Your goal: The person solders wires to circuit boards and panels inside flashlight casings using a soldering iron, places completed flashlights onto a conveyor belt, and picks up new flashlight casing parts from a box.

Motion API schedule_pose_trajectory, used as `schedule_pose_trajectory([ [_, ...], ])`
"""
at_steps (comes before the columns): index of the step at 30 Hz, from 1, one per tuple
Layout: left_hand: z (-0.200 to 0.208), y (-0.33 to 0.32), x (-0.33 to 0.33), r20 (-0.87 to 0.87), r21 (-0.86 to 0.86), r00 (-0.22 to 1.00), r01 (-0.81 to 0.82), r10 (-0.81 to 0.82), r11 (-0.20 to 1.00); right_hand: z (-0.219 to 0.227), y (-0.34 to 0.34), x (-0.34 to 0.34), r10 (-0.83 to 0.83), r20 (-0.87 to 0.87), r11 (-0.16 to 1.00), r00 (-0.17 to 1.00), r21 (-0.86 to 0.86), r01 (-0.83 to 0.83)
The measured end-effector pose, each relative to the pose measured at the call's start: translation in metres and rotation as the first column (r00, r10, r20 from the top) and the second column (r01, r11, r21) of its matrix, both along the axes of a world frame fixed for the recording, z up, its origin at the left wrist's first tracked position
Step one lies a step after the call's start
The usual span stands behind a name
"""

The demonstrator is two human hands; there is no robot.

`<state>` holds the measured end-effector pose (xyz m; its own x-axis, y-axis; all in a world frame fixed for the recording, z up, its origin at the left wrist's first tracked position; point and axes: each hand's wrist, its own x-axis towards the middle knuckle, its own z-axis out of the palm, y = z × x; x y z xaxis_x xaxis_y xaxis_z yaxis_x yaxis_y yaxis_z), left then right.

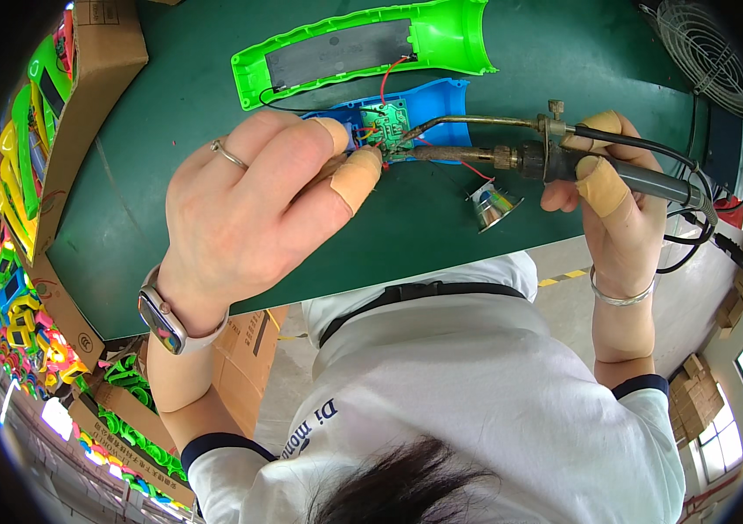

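My right hand [623, 214] grips a soldering iron [463, 154] with a thin metal feed tube [467, 120] clamped alongside it. Both tips meet over a small green circuit board [396, 115], which lies in a blue plastic shell [443, 103]. Close against the board, my left hand [245, 205] pinches thumb and forefinger together; whatever they hold is hidden. Tan tape wraps fingertips on both hands. Red and black wires run from the board to a black panel [337, 54] in a bright green shell [463, 35]. A small round speaker [494, 208] hangs by a red wire near my right hand.
A green work table [153, 253] lies beneath everything. Cardboard boxes [105, 96] with colourful plastic parts stand along the left. At the far right are a wire fan guard [708, 48] and black cables [734, 249] trailing from the iron.
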<state>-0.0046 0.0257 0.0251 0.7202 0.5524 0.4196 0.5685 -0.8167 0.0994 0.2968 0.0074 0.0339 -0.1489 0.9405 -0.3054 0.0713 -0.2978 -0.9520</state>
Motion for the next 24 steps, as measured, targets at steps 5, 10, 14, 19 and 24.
schedule_pose_trajectory([
  [5,-0.0009,-0.0002,-0.0005,-0.005,0.000,1.000,-0.002,0.002,1.000,-0.0021,0.0002,0.0041,-0.100,-0.139,0.995,0.985,-0.031,0.097],
  [10,-0.0008,-0.0002,-0.0004,-0.003,-0.008,1.000,-0.003,0.003,1.000,0.0002,-0.0008,0.0047,-0.040,-0.144,0.999,0.989,-0.031,0.036],
  [14,-0.0006,-0.0004,-0.0010,-0.010,-0.011,1.000,-0.003,0.003,1.000,0.0017,-0.0011,0.0029,-0.009,-0.118,0.999,0.993,-0.049,0.004],
  [19,-0.0020,-0.0007,-0.0015,0.001,-0.011,1.000,-0.005,0.005,1.000,0.0011,-0.0024,0.0003,-0.001,-0.130,1.000,0.992,-0.027,-0.002],
  [24,-0.0022,-0.0014,-0.0019,0.009,-0.018,1.000,-0.009,0.009,1.000,0.0024,-0.0039,0.0008,-0.016,-0.112,0.999,0.994,-0.029,0.013],
])
